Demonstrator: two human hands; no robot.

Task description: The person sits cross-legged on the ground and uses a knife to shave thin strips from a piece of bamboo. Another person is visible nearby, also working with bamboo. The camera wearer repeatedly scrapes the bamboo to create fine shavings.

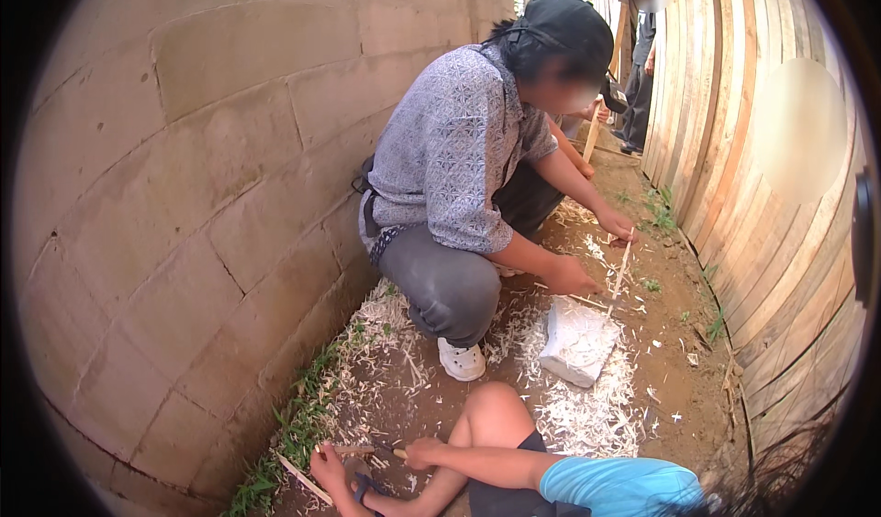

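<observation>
Low in the head view, my left hand (330, 470) is closed around one end of a short wooden stick (356, 449). My right hand (423, 453) is closed on a small knife (398, 453), whose dark blade meets the stick's other end. Both hands are in front of my bent bare leg (496, 413) and close to my foot, which has a dark strap. A second pale wooden strip (303, 478) slants along the ground beside my left hand. My right arm comes in from a light blue sleeve (615, 482).
A squatting person (459, 150) in a patterned shirt holds a thin wooden strip (624, 265) over a whitish block (578, 341). Wood shavings (587, 421) cover the dirt. A block wall (184, 196) stands left, a plank fence (734, 150) right. Other people are farther back.
</observation>
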